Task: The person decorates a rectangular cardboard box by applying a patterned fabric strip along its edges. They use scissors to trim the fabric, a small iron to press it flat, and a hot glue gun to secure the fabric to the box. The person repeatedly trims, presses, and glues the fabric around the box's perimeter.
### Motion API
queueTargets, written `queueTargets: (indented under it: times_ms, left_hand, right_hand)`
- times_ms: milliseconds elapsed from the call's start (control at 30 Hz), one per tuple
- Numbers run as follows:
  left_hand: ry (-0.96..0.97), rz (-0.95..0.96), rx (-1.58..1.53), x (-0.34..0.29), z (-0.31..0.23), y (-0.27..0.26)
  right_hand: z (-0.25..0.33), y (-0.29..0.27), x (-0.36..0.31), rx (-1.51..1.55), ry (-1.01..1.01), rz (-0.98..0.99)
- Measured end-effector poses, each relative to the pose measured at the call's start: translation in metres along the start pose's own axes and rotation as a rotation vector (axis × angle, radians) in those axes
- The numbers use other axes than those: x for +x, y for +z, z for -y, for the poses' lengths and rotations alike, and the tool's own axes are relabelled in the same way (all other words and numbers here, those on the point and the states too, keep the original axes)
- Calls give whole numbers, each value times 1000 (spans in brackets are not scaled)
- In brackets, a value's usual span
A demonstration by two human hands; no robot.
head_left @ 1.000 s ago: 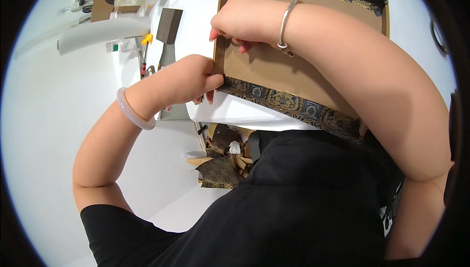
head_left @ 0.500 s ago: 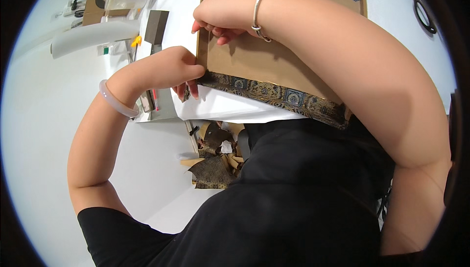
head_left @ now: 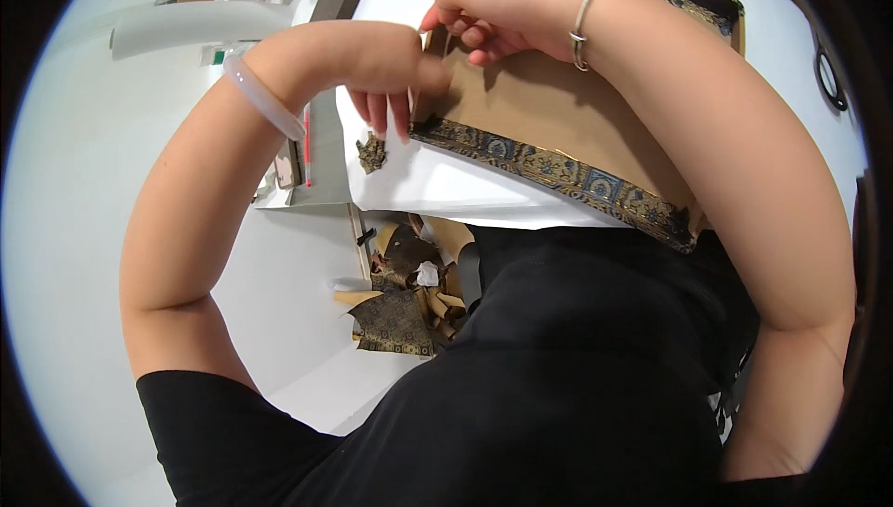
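A shallow rectangular box (head_left: 549,102) has a plain brown inside and walls covered in dark patterned brocade with gold and blue. At its left wall, my left hand (head_left: 386,65) straddles the edge, thumb blurred on the inner side and fingers hanging down outside. Farther along this wall, my right hand (head_left: 479,28) is closed at the edge, one fingertip outside and the other fingers curled inside. Both hands partly hide the wall between them. Below my left fingers, a small crumpled brocade scrap (head_left: 371,152) lies on the white table surface (head_left: 474,186).
Scissors (head_left: 826,74) lie at the far right. Left of the box are a dark grey block (head_left: 336,4), a red pen (head_left: 308,149) and a white roll (head_left: 195,28). Below the table edge, a container holds fabric and paper offcuts (head_left: 395,321).
My left hand has moved from the box's near left corner up along the left wall, closer to my right hand. The scrap now shows more fully. The whole view has shifted slightly.
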State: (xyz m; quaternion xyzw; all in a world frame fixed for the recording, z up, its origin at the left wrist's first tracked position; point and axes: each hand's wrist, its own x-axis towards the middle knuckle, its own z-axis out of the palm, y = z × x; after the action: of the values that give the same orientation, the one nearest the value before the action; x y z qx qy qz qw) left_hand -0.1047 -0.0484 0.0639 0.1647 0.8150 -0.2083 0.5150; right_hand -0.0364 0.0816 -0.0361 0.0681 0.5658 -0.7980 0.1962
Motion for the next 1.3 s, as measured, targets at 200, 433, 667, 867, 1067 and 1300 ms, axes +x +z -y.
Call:
queueTargets:
  times_ms: [200,433,667,867,1067,1300]
  left_hand:
    - [161,-385,-277,-21,30,13]
    - [534,-1149,-780,-9,57,172]
    - [681,-1409,-806,27,28,229]
    - [756,-1435,-856,46,26,245]
    - [771,-1423,-731,45,29,250]
    - [685,-1472,-505,40,26,247]
  right_hand:
    - [0,1,-10,-194,-53,-71]
    - [-16,26,-26,-893,-362,-95]
    - [38,64,-29,-1335,-24,45]
    - [43,80,-16,-1596,163,82]
    - [43,85,-13,-1607,216,141]
    - [28,74,-35,-1526,17,114]
